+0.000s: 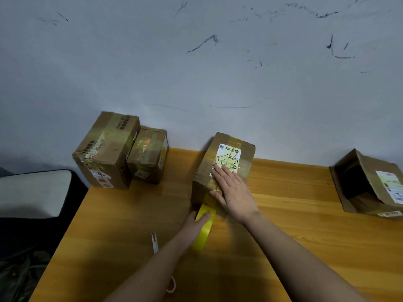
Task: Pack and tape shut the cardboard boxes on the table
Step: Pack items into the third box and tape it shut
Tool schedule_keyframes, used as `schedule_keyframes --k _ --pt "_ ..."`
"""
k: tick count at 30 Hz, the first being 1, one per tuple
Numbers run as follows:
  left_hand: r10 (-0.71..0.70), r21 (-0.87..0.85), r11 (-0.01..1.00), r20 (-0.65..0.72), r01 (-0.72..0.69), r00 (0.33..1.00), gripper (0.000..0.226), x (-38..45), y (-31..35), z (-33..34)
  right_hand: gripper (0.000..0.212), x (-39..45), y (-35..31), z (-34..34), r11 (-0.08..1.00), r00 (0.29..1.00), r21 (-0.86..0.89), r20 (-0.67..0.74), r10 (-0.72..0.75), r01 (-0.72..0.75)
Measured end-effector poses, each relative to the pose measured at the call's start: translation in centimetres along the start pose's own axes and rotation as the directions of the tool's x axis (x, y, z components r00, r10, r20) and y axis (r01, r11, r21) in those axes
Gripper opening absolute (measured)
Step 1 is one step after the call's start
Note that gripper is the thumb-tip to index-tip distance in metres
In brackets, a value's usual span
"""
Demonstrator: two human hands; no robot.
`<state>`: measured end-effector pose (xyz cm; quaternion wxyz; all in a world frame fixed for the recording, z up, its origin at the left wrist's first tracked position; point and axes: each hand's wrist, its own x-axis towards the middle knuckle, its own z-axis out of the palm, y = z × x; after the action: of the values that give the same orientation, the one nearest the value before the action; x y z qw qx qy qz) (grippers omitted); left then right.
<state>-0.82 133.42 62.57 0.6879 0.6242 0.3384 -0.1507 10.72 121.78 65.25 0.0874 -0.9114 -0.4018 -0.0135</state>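
A: Head view. Right hand (234, 190) lies flat, fingers straight, pressing the top of the middle box (224, 168), over the near edge of its white label (227, 159).

B: Left hand?

A: Left hand (196, 223) grips the yellow tape roll (205, 227), fingers curled over it. The roll stands on the tabletop (305, 225) just in front of the box's near face. A tape strip (210, 198) runs from the roll up that face to the top edge, under the right thumb.

B: Other boxes?

A: Two closed, taped boxes at the far left corner, large box (104, 151) and small box (149, 154) touching side by side. One open box (370, 184) at the right edge, lying on its side, dark inside, well apart from the middle one.

B: Anything else?

A: Scissors (154, 243) on the tabletop just left of the left forearm, blades apart. Scuffed white wall (196, 73) behind.
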Motion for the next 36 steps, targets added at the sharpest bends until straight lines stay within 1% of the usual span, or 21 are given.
schedule_keyframes --k 2,5,7,11,15,17,19,20,21,23,24,25,26,27,28,29,30,31,33,36 --pt "-0.005 0.03 1.0 0.015 0.005 1.0 0.023 -0.3 -0.3 -0.3 0.068 0.0 0.2 0.1 1.0 1.0 0.003 0.003 -0.009 0.009" --pt "-0.009 -0.066 0.998 0.044 0.012 0.999 0.026 -1.0 -0.9 0.2 0.067 0.2 0.7 0.0 0.998 0.997 -0.01 0.02 -0.068 0.068" --pt "0.001 -0.101 0.995 0.045 0.003 0.999 0.027 -1.1 -1.2 0.6 0.067 0.4 0.9 -0.2 0.994 0.994 -0.003 0.04 -0.105 0.105" --pt "0.034 -0.095 0.995 0.031 -0.031 0.999 0.03 -1.0 -1.3 1.1 0.07 0.6 1.2 -0.3 0.994 0.993 -0.001 0.055 -0.105 0.105" --pt "0.03 -0.084 0.996 -0.003 -0.031 1.0 0.037 -0.9 -1.5 0.9 0.067 0.5 1.3 0.0 0.991 0.994 -0.08 0.031 -0.107 0.109" --pt "0.077 -0.04 0.996 -0.058 -0.079 0.995 0.032 -1.1 -1.9 0.0 0.063 0.4 0.8 0.0 0.984 0.994 -0.149 -0.023 -0.103 0.098" --pt "0.163 0.037 0.987 -0.184 -0.159 0.969 0.021 -1.6 -2.4 -1.8 0.06 0.1 -0.2 -0.2 0.974 0.99 -0.215 -0.102 -0.096 0.072" --pt "0.197 0.083 0.98 -0.255 -0.182 0.947 0.017 -1.7 -2.9 -2.9 0.06 -0.3 -1.0 -0.6 0.978 0.985 -0.202 -0.148 -0.09 0.059" --pt "0.215 0.121 0.975 -0.314 -0.185 0.925 0.015 -1.9 -3.4 -4.0 0.059 -0.8 -1.9 -0.9 0.987 0.973 -0.149 -0.209 -0.094 0.063" --pt "0.187 0.167 0.978 -0.405 -0.129 0.895 0.016 -2.5 -4.6 -6.4 0.047 -2.2 -4.9 -1.2 0.984 0.937 0.06 -0.319 -0.14 0.168" --pt "0.158 0.178 0.98 -0.442 -0.086 0.883 0.016 -2.6 -5.4 -7.4 0.038 -3.1 -7.0 -1.0 0.961 0.941 0.176 -0.303 -0.154 0.214" --pt "0.124 0.185 0.982 -0.473 -0.039 0.872 0.017 -2.7 -6.2 -8.2 0.031 -3.9 -9.1 -0.4 0.934 0.967 0.284 -0.195 -0.163 0.215" --pt "0.089 0.184 0.983 -0.499 0.005 0.862 0.019 -2.7 -6.9 -8.9 0.028 -4.6 -11.2 0.4 0.919 0.987 0.366 0.0 -0.159 0.148" --pt "0.049 0.177 0.983 -0.514 0.049 0.856 0.023 -2.8 -7.6 -9.4 0.029 -5.1 -13.2 1.5 0.926 0.962 0.375 0.238 -0.132 0.034" --pt "0.003 0.174 0.979 -0.517 0.102 0.856 0.026 -3.0 -8.1 -9.6 0.03 -5.5 -14.6 2.8 0.948 0.89 0.309 0.45 -0.074 -0.077" --pt "-0.046 0.186 0.969 -0.505 0.161 0.862 0.028 -3.3 -8.7 -9.7 0.031 -5.9 -15.7 4.2 0.961 0.809 0.227 0.588 -0.007 -0.157" --pt "-0.091 0.212 0.953 -0.48 0.216 0.873 0.03 -3.5 -9.4 -9.6 0.032 -6.3 -16.4 5.4 0.965 0.752 0.154 0.656 0.061 -0.212" --pt "-0.134 0.236 0.936 -0.449 0.262 0.883 0.032 -3.5 -10.1 -9.4 0.033 -6.7 -16.7 6.3 0.963 0.728 0.097 0.675 0.123 -0.253" --pt "-0.22 0.24 0.911 -0.403 0.334 0.889 0.034 -3.8 -11.0 -8.9 0.036 -7.5 -17.4 8.1 0.944 0.711 0.052 0.672 0.207 -0.325" --pt "-0.282 0.16 0.921 -0.352 0.354 0.893 0.035 -3.7 -12.0 -8.2 0.031 -8.6 -18.3 9.4 0.915 0.712 0.075 0.654 0.255 -0.397"
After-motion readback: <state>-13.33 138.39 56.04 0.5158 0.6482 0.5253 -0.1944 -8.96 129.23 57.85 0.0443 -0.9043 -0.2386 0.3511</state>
